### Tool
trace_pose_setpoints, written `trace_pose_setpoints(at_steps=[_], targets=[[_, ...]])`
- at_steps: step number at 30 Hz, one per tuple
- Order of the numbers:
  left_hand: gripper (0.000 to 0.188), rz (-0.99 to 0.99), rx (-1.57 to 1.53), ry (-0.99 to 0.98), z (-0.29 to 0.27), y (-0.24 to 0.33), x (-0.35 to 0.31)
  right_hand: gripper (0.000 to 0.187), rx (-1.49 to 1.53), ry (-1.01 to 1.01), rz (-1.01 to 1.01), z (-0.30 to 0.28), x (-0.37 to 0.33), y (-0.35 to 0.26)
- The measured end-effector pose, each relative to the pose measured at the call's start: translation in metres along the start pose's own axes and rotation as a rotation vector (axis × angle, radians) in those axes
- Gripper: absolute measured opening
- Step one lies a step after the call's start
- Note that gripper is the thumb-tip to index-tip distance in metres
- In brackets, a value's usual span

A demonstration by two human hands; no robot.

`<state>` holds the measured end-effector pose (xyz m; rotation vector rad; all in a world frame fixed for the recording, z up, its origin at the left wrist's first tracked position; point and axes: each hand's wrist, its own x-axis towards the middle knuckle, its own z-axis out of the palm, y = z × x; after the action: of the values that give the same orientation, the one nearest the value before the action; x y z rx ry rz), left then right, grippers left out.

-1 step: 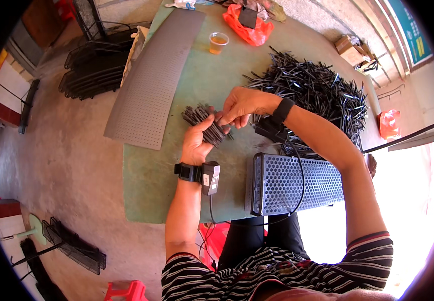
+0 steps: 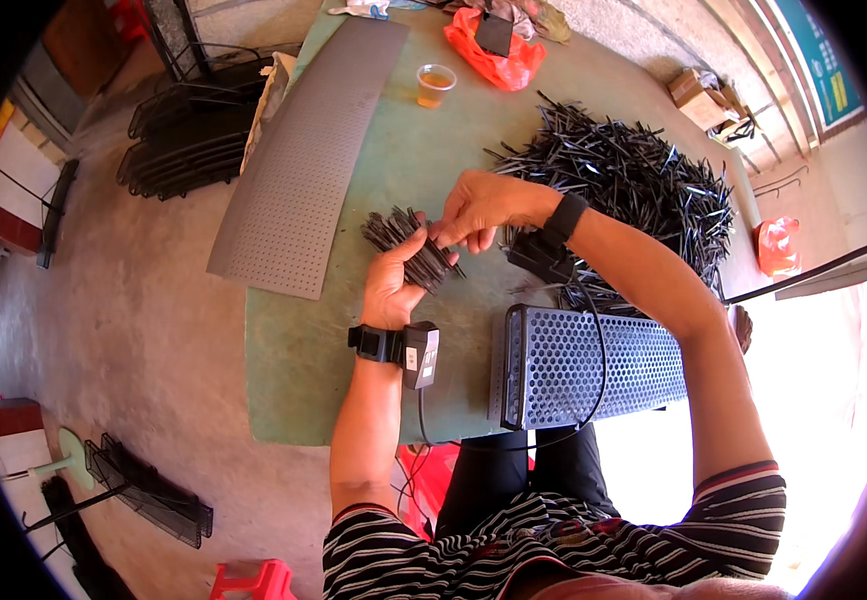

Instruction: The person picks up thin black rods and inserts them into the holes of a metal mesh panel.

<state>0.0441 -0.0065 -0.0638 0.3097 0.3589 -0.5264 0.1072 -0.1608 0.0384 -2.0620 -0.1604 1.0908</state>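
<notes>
The left hand [image 2: 391, 285] holds a bunch of short black sticks [image 2: 408, 245] — its fingers are wrapped around them, and the sticks fan out above the thumb. The right hand [image 2: 473, 210] is just beside it, with its fingertips pinched together on the ends of the sticks at the right side of the bunch. Both hands are over the green table [image 2: 293, 370], near its middle.

A big pile of the same black sticks [image 2: 623, 180] lies on the table behind the right arm. A grey box with holes [image 2: 593, 365] sits at the near edge. A long grey sheet with holes [image 2: 308, 160] lies on the left — a small cup of brown drink [image 2: 435, 85] stands at the far side.
</notes>
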Motion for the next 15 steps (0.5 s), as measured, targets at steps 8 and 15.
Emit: trace_pose_setpoints(at_steps=[8,15], targets=[[0.025,0.014,-0.071,-0.112,-0.015,0.003,0.009,0.024,-0.82,0.075,-0.395,0.018,0.01,0.037],[0.023,0.023,-0.039,-0.075,-0.012,0.003,0.007,0.009,-0.857,0.118,-0.395,0.018,0.018,0.053]])
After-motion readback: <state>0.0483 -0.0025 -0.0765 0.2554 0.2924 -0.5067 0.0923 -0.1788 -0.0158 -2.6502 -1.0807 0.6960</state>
